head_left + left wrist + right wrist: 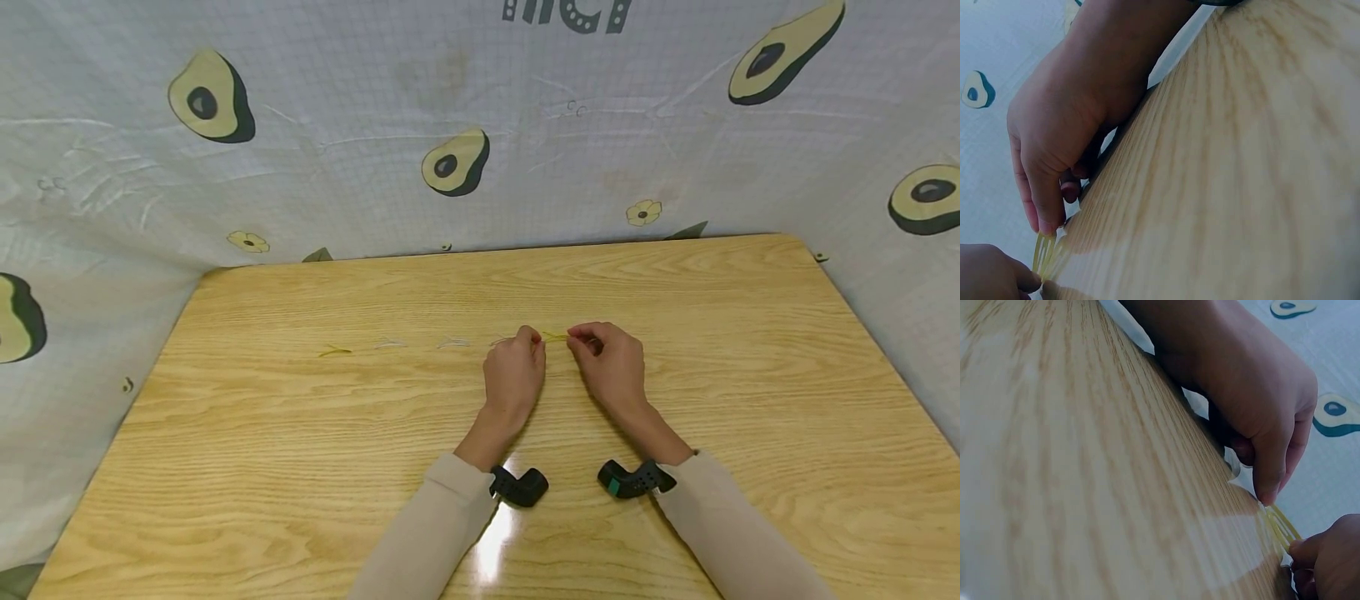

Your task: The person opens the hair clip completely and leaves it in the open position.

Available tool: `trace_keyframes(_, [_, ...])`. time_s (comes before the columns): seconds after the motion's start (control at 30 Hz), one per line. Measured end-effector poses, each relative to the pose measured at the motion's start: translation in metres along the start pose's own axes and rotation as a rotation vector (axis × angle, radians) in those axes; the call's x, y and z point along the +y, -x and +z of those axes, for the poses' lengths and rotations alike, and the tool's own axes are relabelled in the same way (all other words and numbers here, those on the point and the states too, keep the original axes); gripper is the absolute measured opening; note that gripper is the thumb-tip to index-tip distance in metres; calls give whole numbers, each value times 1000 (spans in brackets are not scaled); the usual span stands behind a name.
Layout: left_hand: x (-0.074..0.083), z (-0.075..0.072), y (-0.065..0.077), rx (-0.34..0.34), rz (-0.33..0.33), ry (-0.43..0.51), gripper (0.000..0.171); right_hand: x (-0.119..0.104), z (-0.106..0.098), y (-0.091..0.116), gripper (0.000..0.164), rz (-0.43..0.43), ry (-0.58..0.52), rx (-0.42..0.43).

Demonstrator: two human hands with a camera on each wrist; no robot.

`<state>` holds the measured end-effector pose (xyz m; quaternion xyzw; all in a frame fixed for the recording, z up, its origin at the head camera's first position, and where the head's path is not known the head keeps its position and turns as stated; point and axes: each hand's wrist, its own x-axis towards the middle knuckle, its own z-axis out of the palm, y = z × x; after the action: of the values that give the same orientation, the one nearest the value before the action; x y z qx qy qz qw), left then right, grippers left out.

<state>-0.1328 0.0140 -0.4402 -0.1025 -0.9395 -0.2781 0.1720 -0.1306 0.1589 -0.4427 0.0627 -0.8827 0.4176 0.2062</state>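
Observation:
A small bundle of thin yellow strands (555, 337) spans the short gap between the two hands, low over the wooden table. Thumb and fingertips of the left hand (514, 372) pinch its left end. The right hand (613, 367) pinches the other end with thumb and forefinger. Seen from the left wrist, several strands (1044, 255) run side by side between the fingertips; the right wrist view shows the same yellow strands (1282, 528) from the other side. Fingers hide both ends. A pale strand bundle (499, 340) lies just left of the left hand, partly covered by it.
Further left in the same row lie two white strand bundles, one nearer (453, 342) and one farther (391, 344), then a yellow bundle (334, 351). The wooden table (262, 458) meets a pale avocado-print sheet (337, 183) at its back and sides.

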Motion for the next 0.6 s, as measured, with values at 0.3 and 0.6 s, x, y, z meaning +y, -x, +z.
trace_keyframes(0.3, [2, -3, -2, -1, 5, 15, 9, -1, -2, -1, 9, -3, -9, -3])
trace_keyframes(0.6, [0, -3, 0, 44, -15, 111, 8, -4, -5, 4, 12, 14, -45, -1])
